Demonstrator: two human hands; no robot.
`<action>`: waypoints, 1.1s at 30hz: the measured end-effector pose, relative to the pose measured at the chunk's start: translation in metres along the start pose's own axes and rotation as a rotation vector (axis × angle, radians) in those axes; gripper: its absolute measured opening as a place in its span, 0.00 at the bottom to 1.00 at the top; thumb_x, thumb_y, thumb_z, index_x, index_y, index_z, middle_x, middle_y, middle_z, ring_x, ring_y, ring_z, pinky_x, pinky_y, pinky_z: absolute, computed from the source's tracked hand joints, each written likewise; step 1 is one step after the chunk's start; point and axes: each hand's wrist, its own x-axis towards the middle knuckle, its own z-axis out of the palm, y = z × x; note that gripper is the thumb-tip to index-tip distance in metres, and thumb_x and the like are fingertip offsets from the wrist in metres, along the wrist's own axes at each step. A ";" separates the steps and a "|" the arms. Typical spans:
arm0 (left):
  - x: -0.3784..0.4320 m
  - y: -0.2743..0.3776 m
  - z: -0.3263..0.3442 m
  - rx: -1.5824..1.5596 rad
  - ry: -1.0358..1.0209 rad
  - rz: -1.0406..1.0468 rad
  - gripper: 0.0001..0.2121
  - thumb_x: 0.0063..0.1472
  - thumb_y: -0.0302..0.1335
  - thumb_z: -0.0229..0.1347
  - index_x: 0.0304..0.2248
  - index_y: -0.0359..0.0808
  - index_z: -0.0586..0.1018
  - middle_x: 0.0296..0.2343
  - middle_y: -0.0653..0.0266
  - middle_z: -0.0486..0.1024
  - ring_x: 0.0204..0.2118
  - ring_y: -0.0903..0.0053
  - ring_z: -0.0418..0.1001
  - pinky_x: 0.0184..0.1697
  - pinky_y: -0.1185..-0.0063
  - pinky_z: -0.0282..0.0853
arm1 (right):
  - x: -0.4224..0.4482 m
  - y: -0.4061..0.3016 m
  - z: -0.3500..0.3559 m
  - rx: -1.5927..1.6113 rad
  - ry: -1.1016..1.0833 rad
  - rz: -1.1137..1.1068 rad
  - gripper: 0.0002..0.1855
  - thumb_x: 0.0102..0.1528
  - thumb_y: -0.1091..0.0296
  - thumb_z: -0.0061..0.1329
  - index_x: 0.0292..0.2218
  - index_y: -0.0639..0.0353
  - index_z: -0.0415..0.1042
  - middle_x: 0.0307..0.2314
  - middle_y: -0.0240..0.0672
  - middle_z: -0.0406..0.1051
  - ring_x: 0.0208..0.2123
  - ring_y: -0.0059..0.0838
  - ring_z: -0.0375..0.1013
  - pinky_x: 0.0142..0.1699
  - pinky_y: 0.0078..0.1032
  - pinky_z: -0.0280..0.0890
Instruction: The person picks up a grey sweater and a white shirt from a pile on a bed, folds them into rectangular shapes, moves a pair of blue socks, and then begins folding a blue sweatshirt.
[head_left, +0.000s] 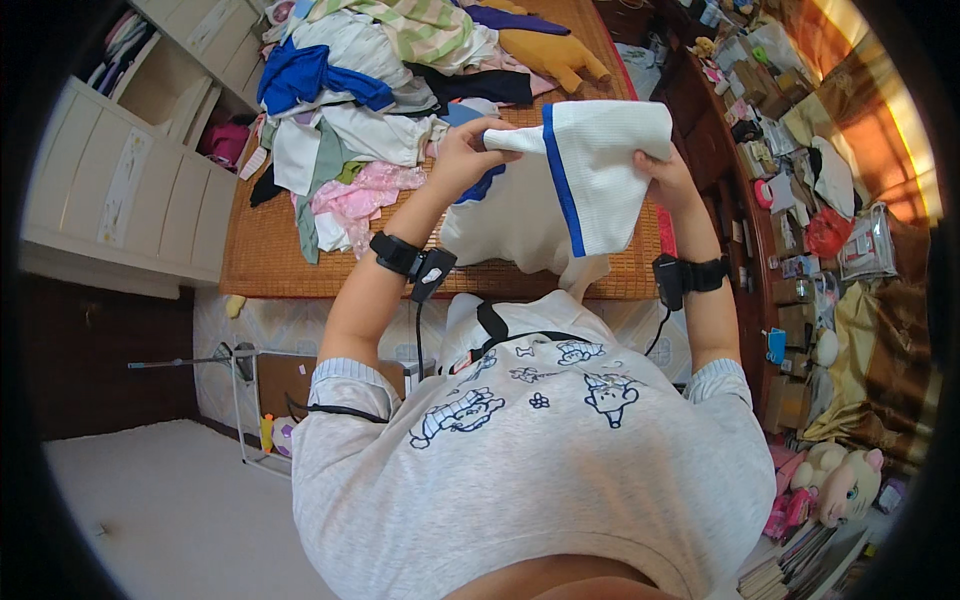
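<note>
A white ribbed garment (607, 172) with blue trim is stretched between my two hands above the bed's woven mat. At its narrow end, my left hand (474, 154) pinches the fabric between thumb and fingers. The wide end is gripped by my right hand (666, 174), thumb in front and the other fingers hidden behind the cloth. Below it, a pale beige cloth (502, 217) hangs down towards the bed's front edge, with a bit of blue fabric (481, 185) beside it. Whether the beige cloth belongs to the same garment, I cannot tell.
A heap of mixed clothes (360, 127) covers the bed's far left, with a mustard plush toy (551, 56) beyond. White cabinets (127, 172) stand left. A dark wooden desk (709, 161) and many small items line the right. A white-framed rack (251, 420) stands on the floor at lower left.
</note>
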 end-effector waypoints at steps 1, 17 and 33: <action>-0.002 0.000 -0.004 0.041 0.002 0.010 0.15 0.42 0.14 0.54 0.33 0.33 0.71 0.29 0.65 0.70 0.31 0.81 0.69 0.34 0.86 0.65 | -0.003 0.005 -0.004 0.004 -0.008 0.003 0.22 0.45 0.69 0.48 0.42 0.62 0.59 0.36 0.32 0.63 0.38 0.24 0.62 0.41 0.22 0.58; -0.021 0.055 0.021 0.442 -0.035 0.355 0.21 0.40 0.12 0.50 0.39 0.35 0.70 0.29 0.63 0.71 0.28 0.83 0.69 0.31 0.86 0.64 | 0.001 0.008 0.052 -0.639 -0.074 -0.214 0.36 0.40 0.55 0.53 0.47 0.57 0.54 0.34 0.34 0.64 0.35 0.22 0.62 0.43 0.21 0.56; -0.026 0.032 0.031 0.351 0.102 0.250 0.22 0.42 0.18 0.54 0.41 0.35 0.67 0.26 0.65 0.72 0.27 0.85 0.68 0.31 0.87 0.63 | 0.021 0.003 0.089 -0.902 0.085 -0.489 0.10 0.44 0.77 0.40 0.32 0.63 0.68 0.27 0.41 0.69 0.28 0.31 0.69 0.33 0.21 0.63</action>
